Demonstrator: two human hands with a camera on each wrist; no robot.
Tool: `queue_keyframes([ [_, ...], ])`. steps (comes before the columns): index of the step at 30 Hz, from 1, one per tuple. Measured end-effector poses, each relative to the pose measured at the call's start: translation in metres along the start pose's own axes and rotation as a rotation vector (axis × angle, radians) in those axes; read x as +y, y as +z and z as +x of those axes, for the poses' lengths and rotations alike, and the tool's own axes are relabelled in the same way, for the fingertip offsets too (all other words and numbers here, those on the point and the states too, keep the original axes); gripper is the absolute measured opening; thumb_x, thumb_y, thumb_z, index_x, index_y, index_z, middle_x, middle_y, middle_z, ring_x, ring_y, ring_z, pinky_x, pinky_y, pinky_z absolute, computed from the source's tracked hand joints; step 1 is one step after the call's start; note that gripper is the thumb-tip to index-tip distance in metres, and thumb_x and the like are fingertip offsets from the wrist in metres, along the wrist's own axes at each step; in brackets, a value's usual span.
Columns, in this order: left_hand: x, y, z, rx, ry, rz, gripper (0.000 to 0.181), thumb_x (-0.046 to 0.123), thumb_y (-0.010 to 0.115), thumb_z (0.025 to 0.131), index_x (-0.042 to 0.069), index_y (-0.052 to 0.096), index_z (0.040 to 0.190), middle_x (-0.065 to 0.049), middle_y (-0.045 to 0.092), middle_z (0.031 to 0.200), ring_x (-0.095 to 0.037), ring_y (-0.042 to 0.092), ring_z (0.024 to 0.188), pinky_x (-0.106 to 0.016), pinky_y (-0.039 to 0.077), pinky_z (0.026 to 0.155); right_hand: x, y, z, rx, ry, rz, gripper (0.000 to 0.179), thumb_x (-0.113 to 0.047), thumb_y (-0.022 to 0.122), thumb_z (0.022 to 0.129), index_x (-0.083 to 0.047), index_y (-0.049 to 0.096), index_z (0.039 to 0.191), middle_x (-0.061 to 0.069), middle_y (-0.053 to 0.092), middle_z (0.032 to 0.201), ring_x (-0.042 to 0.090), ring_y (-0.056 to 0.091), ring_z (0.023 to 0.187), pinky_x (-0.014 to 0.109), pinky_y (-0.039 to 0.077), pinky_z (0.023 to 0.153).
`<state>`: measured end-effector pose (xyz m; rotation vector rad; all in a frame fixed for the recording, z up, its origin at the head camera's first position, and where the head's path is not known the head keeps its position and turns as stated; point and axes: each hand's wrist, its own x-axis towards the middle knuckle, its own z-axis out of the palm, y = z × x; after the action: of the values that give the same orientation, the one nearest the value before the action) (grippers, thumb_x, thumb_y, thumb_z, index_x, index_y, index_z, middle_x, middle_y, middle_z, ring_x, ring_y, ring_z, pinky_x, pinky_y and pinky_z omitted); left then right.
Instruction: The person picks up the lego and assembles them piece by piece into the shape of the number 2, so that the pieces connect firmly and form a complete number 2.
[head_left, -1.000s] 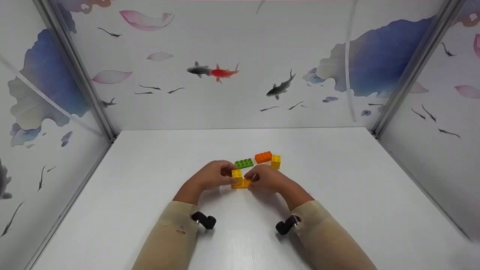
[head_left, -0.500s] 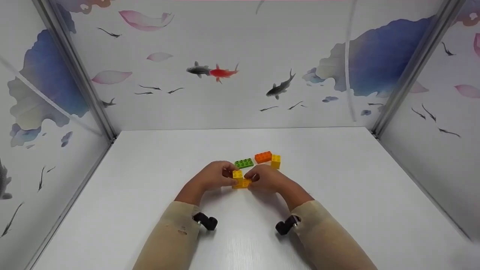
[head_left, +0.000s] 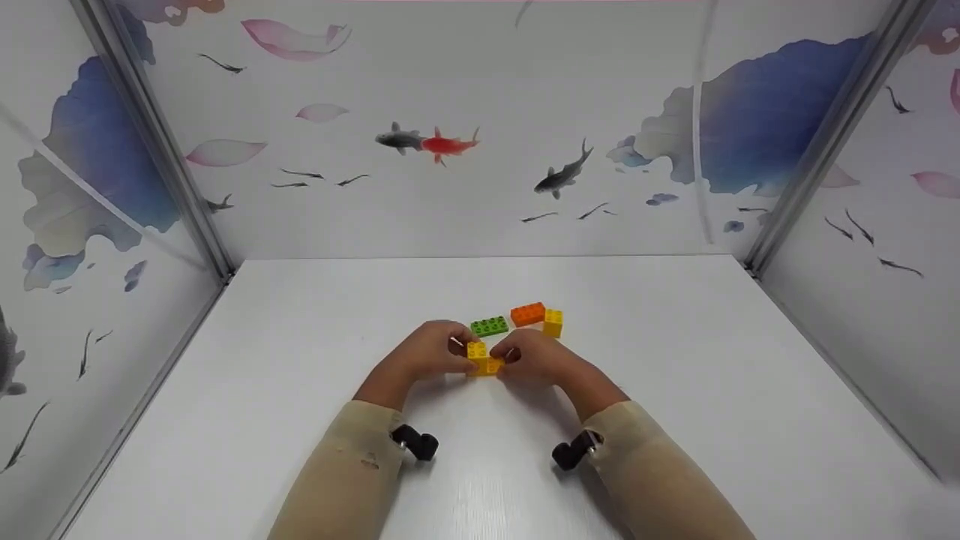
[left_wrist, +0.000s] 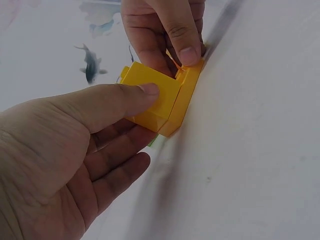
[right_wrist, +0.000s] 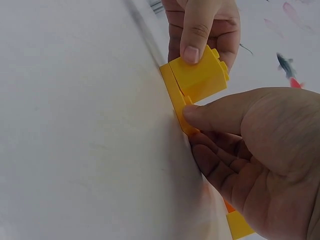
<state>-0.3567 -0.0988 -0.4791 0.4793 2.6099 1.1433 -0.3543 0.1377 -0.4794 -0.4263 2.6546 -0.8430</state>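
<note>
My left hand (head_left: pixel 429 349) pinches a tall yellow building block (left_wrist: pixel 167 96) between thumb and fingers. That block stands on one end of a flatter orange-yellow block (right_wrist: pixel 175 95); a thin dark seam shows between the two in the right wrist view. With thumb and fingertips, my right hand (head_left: pixel 536 356) grips the other end of the flat block, where a stud shows beside the thumb. The flat block lies low at the table surface. In the left wrist view, the left thumb (left_wrist: pixel 135 97) lies across the tall block's side.
Just beyond the hands lie a green block (head_left: pixel 490 325), an orange block (head_left: pixel 528 314) and a second tall yellow block (head_left: pixel 553 323). The white table (head_left: pixel 337 300) ends at printed panels behind and on both sides.
The tall yellow block has come down slightly onto the flat block and a little to the right, the left hand moving with it. The right hand holds almost still.
</note>
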Motion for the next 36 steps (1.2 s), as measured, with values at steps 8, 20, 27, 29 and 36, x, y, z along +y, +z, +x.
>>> queue_keyframes([
  [8, -0.0006, 0.0004, 0.0009, -0.001, -0.004, -0.003, 0.028, 0.023, 0.089, 0.089, 0.02, 0.077, 0.114, 0.001, 0.072, 0.118, -0.018, 0.068, 0.107, -0.038, 0.061, 0.101, -0.0018, -0.0007, 0.0013, -0.007, 0.018, 0.013, 0.035, -0.016, 0.079, 0.097, -0.022, 0.078, 0.131, -0.002, 0.077, 0.12, 0.019, 0.067, 0.103, 0.044, 0.059, 0.107],
  [20, -0.0032, 0.0013, 0.002, -0.002, -0.044, -0.027, 0.031, 0.024, 0.089, 0.089, 0.02, 0.077, 0.116, 0.001, 0.073, 0.117, -0.02, 0.067, 0.107, -0.039, 0.06, 0.104, 0.0003, -0.0014, 0.0019, -0.008, 0.009, 0.0, 0.035, -0.015, 0.08, 0.097, -0.022, 0.078, 0.131, -0.002, 0.077, 0.125, 0.019, 0.068, 0.108, 0.045, 0.057, 0.11],
  [27, -0.0046, 0.0024, 0.0018, 0.001, 0.006, -0.011, 0.031, 0.021, 0.086, 0.091, 0.018, 0.076, 0.119, 0.0, 0.073, 0.118, -0.02, 0.068, 0.108, -0.04, 0.059, 0.104, 0.0015, -0.0019, 0.0012, 0.003, -0.029, 0.004, 0.035, -0.015, 0.08, 0.096, -0.02, 0.078, 0.13, -0.002, 0.078, 0.124, 0.017, 0.069, 0.107, 0.044, 0.059, 0.107],
  [29, -0.0056, 0.0025, 0.0016, -0.002, 0.026, -0.017, 0.03, 0.019, 0.085, 0.091, 0.017, 0.075, 0.12, -0.001, 0.074, 0.119, -0.02, 0.069, 0.109, -0.041, 0.06, 0.104, 0.0017, -0.0018, 0.0012, 0.005, -0.042, 0.008, 0.035, -0.014, 0.08, 0.096, -0.019, 0.078, 0.13, -0.002, 0.078, 0.122, 0.017, 0.069, 0.106, 0.043, 0.059, 0.106],
  [36, -0.0074, 0.0006, 0.0016, -0.022, 0.014, -0.079, 0.03, 0.021, 0.085, 0.091, 0.021, 0.074, 0.12, 0.001, 0.073, 0.123, -0.02, 0.068, 0.113, -0.04, 0.06, 0.103, 0.001, -0.0023, 0.001, -0.002, -0.028, 0.022, 0.034, -0.014, 0.081, 0.096, -0.019, 0.079, 0.129, -0.002, 0.078, 0.121, 0.017, 0.069, 0.105, 0.044, 0.059, 0.106],
])
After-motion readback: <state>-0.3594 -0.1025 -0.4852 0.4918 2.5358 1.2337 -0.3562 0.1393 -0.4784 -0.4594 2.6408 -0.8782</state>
